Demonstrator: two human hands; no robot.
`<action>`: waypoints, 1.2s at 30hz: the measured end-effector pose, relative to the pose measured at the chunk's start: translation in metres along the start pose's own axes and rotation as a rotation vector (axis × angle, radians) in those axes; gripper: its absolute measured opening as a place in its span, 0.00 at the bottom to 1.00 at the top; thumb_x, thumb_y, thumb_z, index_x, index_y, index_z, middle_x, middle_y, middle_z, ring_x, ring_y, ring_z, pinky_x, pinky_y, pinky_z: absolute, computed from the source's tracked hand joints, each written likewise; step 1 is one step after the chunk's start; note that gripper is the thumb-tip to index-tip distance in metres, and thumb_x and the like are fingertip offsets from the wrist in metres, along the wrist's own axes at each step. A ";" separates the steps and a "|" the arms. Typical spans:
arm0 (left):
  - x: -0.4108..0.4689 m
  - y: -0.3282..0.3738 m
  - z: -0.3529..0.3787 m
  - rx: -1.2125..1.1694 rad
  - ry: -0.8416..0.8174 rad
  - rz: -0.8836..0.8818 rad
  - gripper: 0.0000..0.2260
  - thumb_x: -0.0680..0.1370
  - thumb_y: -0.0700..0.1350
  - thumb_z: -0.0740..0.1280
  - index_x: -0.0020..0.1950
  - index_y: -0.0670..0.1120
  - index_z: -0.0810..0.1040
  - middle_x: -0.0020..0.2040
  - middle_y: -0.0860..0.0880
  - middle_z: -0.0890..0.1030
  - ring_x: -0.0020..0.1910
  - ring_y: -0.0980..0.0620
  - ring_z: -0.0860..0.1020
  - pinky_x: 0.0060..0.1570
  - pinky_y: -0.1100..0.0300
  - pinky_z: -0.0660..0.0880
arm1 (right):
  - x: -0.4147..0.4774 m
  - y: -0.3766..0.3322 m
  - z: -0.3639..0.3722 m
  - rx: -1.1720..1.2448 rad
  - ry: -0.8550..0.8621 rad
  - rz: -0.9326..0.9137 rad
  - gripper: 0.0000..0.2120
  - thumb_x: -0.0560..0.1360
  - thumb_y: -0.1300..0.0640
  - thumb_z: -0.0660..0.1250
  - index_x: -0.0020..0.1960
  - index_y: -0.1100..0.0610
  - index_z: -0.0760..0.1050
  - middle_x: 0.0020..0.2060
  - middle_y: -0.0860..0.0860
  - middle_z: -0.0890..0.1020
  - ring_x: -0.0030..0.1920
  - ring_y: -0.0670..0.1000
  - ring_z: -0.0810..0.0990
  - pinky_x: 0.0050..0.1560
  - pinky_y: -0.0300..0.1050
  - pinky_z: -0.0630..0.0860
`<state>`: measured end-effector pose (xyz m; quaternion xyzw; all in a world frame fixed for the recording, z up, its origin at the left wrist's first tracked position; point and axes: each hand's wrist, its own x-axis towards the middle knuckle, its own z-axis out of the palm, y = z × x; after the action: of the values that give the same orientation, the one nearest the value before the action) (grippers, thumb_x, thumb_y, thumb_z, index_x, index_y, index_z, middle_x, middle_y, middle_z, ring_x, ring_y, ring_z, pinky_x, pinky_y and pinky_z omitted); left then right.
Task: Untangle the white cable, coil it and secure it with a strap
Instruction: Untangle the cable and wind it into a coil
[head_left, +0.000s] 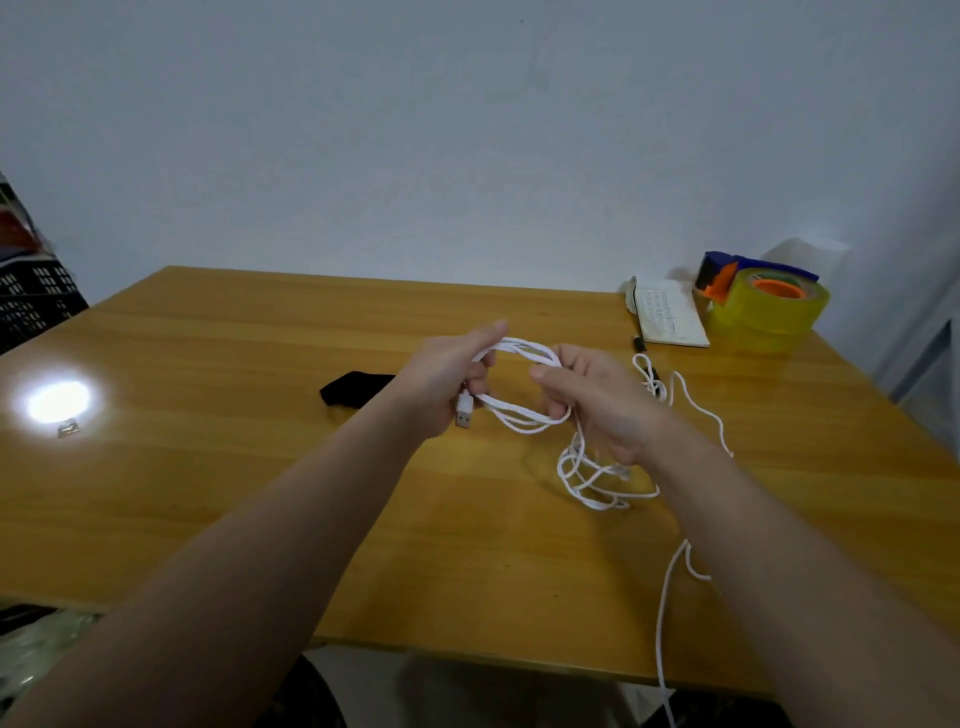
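Left hand (447, 382) grips the thin white braided cable (527, 347) coil and right hand (592, 402) hooks its loops. I'd keep turns even, freeing the tangle below it first.

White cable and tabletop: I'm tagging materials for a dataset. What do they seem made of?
The thin white cable looks matt, perhaps braided fabric or soft plastic: no shine, though blur leaves it open. Its plug has a silvery, metal-looking tip. The yellow-brown table looks like varnished wood or laminate: grain streaks, bright light glare.
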<state>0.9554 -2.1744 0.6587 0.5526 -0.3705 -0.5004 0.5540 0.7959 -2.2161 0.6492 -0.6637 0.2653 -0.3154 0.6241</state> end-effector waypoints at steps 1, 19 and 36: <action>0.000 0.001 0.001 -0.045 0.008 0.000 0.15 0.78 0.50 0.66 0.35 0.45 0.69 0.20 0.55 0.63 0.20 0.56 0.60 0.33 0.59 0.65 | 0.001 0.001 0.000 -0.042 -0.029 -0.005 0.07 0.77 0.64 0.62 0.41 0.57 0.72 0.25 0.46 0.70 0.26 0.44 0.68 0.30 0.35 0.68; -0.007 0.010 0.008 -0.695 -0.247 0.068 0.26 0.82 0.47 0.54 0.22 0.46 0.65 0.51 0.39 0.83 0.57 0.46 0.79 0.51 0.47 0.78 | 0.010 -0.004 -0.032 -0.251 0.009 0.084 0.07 0.77 0.57 0.65 0.50 0.60 0.78 0.28 0.50 0.71 0.25 0.44 0.64 0.24 0.35 0.61; 0.025 0.019 0.016 -0.139 0.047 0.289 0.11 0.82 0.44 0.57 0.40 0.45 0.68 0.43 0.49 0.69 0.27 0.53 0.75 0.38 0.54 0.69 | 0.000 0.000 -0.011 -1.382 -0.060 -0.025 0.19 0.75 0.55 0.61 0.65 0.44 0.71 0.50 0.49 0.79 0.51 0.54 0.77 0.47 0.48 0.75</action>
<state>0.9482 -2.2045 0.6760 0.4657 -0.3976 -0.4268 0.6655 0.7874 -2.2230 0.6496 -0.9206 0.3804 -0.0626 0.0617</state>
